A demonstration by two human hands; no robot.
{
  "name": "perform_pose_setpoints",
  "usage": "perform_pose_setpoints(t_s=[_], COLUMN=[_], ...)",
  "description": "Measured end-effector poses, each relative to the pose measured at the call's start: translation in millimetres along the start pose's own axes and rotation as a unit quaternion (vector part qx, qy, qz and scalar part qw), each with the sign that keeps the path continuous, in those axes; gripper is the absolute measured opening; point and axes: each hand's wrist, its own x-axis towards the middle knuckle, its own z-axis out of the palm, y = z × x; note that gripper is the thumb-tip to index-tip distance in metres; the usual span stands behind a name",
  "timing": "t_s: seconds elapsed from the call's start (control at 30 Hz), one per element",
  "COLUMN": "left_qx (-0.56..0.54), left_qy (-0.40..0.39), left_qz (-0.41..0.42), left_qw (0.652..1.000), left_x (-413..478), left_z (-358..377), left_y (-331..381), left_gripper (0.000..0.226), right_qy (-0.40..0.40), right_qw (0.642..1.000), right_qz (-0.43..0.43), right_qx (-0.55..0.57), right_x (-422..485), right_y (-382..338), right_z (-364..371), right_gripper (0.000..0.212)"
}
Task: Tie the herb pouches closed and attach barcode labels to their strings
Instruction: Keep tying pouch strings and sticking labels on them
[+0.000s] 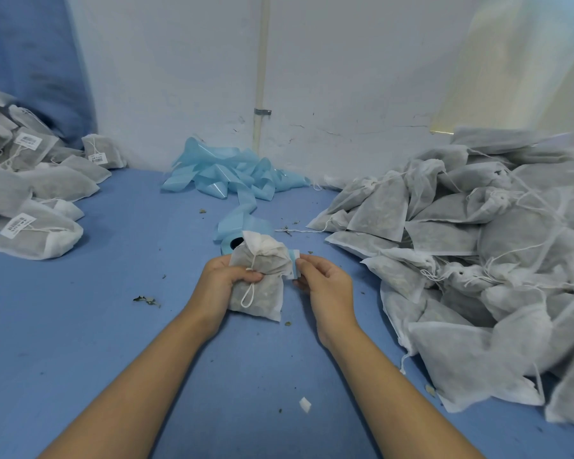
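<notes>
White mesh herb pouch, neck cinched, gripped by left hand; right hand pinches a label.

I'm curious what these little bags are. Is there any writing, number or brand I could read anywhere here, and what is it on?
No text here can be read.
Left pile, front label: barcode and print, too blurred.
Left pile, upper label: barcode, too small.
Left pile, rear label: barcode, too small.
Label pinched by the right hand: no print visible.
Pouch in the left hand: plain.
</notes>
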Motion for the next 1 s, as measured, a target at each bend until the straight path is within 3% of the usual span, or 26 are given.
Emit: perform_pose_setpoints(t_s=[0.13,0.4,0.6,0.7,0.83,0.93,1.0], left_qx=[0.0,0.009,-0.072,-0.092,-0.111,-0.13,-0.129], left_qy=[0.006,0.068,0.072,0.09,0.104,0.1,0.103], left_qz=[-0.005,-0.001,0.042,0.041,0.037,0.024,0.018], left_qw=[1.0,0.998,0.994,0.991,0.988,0.986,0.986], left_x=[1,4,7,6,5,6,6], left_z=[0,4,21,24,23,23,24], left_y=[-1,2,13,14,16,19,19], left_gripper=[0.024,0.016,0.02,0.022,0.022,0.021,0.022], right_qy=[0.02,0.171,0.12,0.108,0.078,0.072,0.078], right_qw=[1.0,0.982,0.976,0.946,0.87,0.819,0.814], right_qz=[-0.008,-0.079,-0.175,-0.291,-0.443,-0.51,-0.517], right_qx=[0.016,0.028,-0.044,-0.095,-0.199,-0.252,-0.254], right_x=[0,-1,-13,-21,-24,-22,-22], right_y=[1,-2,-6,-6,-1,2,3], right_z=[1,-2,5,12,17,18,17], right_gripper=[0.012,0.012,0.013,0.014,0.014,0.012,0.012])
